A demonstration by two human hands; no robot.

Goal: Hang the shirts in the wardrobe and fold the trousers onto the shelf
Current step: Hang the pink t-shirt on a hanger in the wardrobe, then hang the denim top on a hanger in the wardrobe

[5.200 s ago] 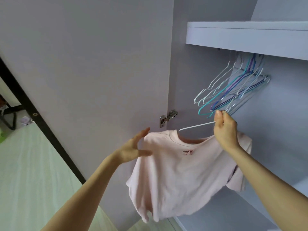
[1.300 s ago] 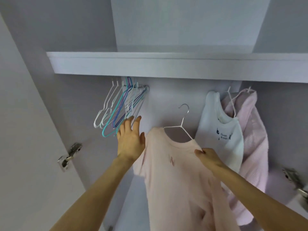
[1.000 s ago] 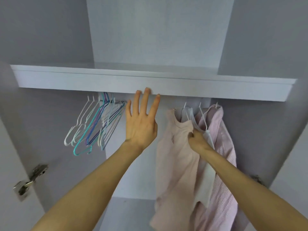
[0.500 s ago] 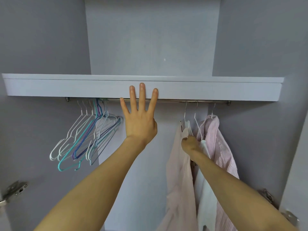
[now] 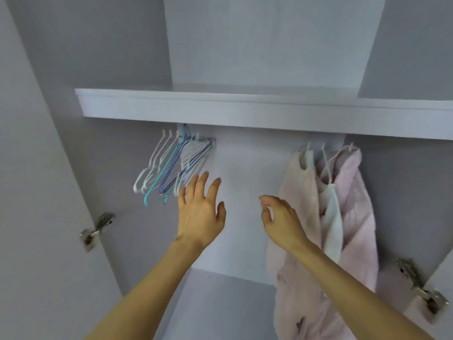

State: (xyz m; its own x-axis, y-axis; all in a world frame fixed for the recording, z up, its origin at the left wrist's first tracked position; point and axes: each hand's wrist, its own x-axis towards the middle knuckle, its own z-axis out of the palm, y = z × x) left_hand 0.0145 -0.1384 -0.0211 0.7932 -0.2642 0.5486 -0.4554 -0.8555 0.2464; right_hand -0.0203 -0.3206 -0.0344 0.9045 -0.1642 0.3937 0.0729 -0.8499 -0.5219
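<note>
A pale pink T-shirt (image 5: 297, 192) hangs on a white hanger at the right of the wardrobe, beside a white shirt (image 5: 331, 217) and a pink striped shirt (image 5: 353, 192). My right hand (image 5: 282, 222) floats just left of the pink T-shirt, fingers loosely curled, holding nothing. My left hand (image 5: 201, 209) is raised with fingers spread, right of a bunch of empty hangers (image 5: 169, 168). The rail is hidden behind the shelf (image 5: 245, 111).
The wardrobe's grey back wall shows between my two hands. Metal door hinges sit at the left (image 5: 96, 229) and at the right (image 5: 421, 288). The open left door (image 5: 36, 217) fills the left side. A lower panel (image 5: 220, 303) lies beneath.
My right hand has let go of the pink T-shirt, which now hangs on its own. My left hand has dropped from the shelf edge. The view has tilted down.
</note>
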